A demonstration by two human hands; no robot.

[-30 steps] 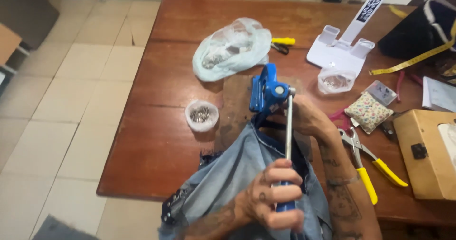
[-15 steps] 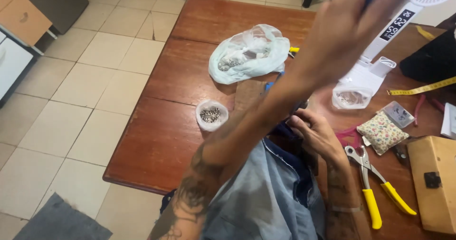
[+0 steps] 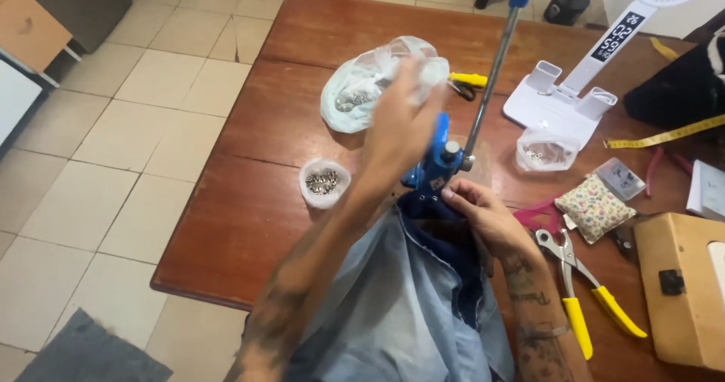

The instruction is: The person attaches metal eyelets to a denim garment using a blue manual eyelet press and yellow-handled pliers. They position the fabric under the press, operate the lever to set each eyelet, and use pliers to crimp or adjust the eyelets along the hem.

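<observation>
Right hand (image 3: 483,212) pinches denim garment (image 3: 400,306) under the blue press (image 3: 434,163); blurred left hand (image 3: 400,121) hangs apparently open, empty.

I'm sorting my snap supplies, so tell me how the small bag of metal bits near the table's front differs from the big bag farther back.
The small bag is rolled down into an open cup, its metal pieces showing from above; the big bag is loose, crumpled and lying on its side. The small bag stands alone left of the blue press; the big bag is partly hidden behind the raised left hand. Both are clear plastic, holding small silvery pieces, on the wooden table.
</observation>
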